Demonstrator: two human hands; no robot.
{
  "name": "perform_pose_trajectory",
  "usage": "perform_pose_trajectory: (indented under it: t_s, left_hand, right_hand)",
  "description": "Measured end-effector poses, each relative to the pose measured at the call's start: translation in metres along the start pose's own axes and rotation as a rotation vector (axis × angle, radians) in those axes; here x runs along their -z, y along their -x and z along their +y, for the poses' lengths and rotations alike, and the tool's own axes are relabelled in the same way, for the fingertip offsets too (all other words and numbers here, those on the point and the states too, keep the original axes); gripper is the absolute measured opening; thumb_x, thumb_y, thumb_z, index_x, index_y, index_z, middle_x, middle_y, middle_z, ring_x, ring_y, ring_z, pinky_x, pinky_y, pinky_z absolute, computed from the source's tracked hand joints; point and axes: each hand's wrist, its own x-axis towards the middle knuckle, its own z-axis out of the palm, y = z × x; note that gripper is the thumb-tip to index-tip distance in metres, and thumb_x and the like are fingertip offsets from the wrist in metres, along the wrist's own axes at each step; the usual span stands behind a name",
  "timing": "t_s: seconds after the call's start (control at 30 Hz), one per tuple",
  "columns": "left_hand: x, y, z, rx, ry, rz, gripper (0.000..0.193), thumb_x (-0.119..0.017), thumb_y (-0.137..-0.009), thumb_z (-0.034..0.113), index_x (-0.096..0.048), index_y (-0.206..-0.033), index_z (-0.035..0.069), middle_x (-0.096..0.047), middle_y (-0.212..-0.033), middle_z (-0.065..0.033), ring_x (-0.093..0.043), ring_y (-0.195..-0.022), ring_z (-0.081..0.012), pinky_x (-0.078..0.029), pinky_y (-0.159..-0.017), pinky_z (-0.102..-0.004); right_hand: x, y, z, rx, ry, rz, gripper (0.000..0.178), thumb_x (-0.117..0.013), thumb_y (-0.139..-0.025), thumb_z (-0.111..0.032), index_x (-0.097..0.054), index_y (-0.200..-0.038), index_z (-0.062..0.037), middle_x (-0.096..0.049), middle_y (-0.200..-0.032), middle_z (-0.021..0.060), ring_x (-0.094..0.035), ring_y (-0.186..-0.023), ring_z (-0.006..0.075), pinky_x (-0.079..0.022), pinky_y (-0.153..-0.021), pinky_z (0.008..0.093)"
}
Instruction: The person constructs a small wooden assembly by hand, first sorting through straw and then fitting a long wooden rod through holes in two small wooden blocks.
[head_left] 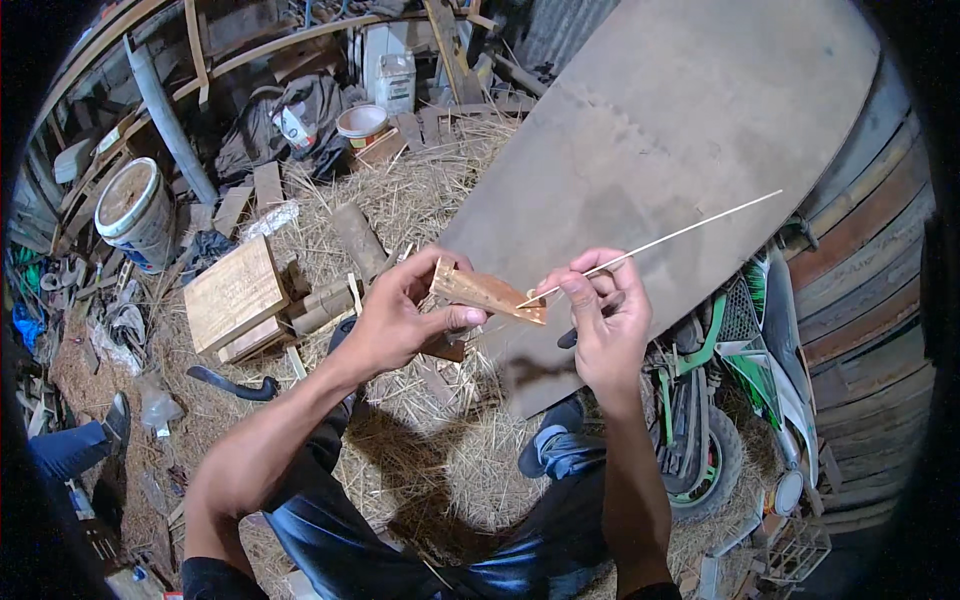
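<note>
My left hand (pixel 405 310) is closed around one end of a small reddish-brown wooden piece (pixel 480 292), its narrower end pointing right. Several small dark holes dot its face. Between the thumb and fingers of my right hand (pixel 605 310) is a long thin pale stick (pixel 690 232). One end of the stick meets the holed face near the narrow end; whether it sits inside a hole I cannot tell. The other end reaches up and right. A dark, rounded tip (pixel 568 339) of something else pokes out below my right fingers, the rest hidden by the hand.
A large grey-brown board (pixel 690 130) slants across the right, beside a green and white motorbike (pixel 750 370). Wooden blocks (pixel 235 290) and a dark curved blade (pixel 230 384) lie left on straw. Buckets (pixel 130 212) stand farther back. Another person's foot (pixel 117 422) shows far left.
</note>
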Motion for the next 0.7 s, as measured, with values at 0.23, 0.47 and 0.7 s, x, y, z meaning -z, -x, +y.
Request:
perform_pose_trajectory:
  t_s: [0.23, 0.47, 0.7]
  left_hand:
    - [0.0004, 0.0003, -0.0043, -0.028, -0.032, 0.005, 0.04, -0.079, -0.073, 0.015, -0.055, -0.103, 0.003, -0.059, -0.091, -0.0012, -0.054, -0.088, -0.0085, -0.044, -0.081, -0.0268]
    - [-0.0029, 0.0044, -0.0016, 0.061, -0.082, 0.017, 0.041, -0.08, -0.07, 0.012, -0.056, -0.103, 0.003, -0.06, -0.096, -0.0019, -0.054, -0.094, -0.0102, -0.043, -0.086, -0.028]
    - [-0.0021, 0.0055, -0.0062, -0.169, -0.178, 0.122, 0.036, -0.078, -0.072, 0.009, -0.057, -0.1, 0.002, -0.063, -0.09, -0.0051, -0.059, -0.084, -0.0112, -0.048, -0.076, -0.0281]
  right_hand:
    - [-0.0013, 0.0022, 0.0068, 0.116, 0.024, -0.027, 0.012, -0.056, -0.09, -0.004, -0.049, -0.097, 0.0032, -0.065, -0.083, 0.0112, -0.064, -0.078, 0.0127, -0.05, -0.068, 0.0239]
    - [0.0, 0.0024, 0.0039, 0.079, 0.153, -0.066, 0.008, -0.058, -0.087, 0.002, -0.054, -0.092, 0.0067, -0.064, -0.086, 0.0116, -0.065, -0.078, 0.0137, -0.052, -0.066, 0.0237]
    - [0.003, 0.0049, 0.0034, 0.13, 0.269, -0.107, 0.006, -0.064, -0.084, 0.0, -0.062, -0.087, 0.0048, -0.066, -0.079, 0.0062, -0.063, -0.071, 0.0087, -0.048, -0.059, 0.0202]
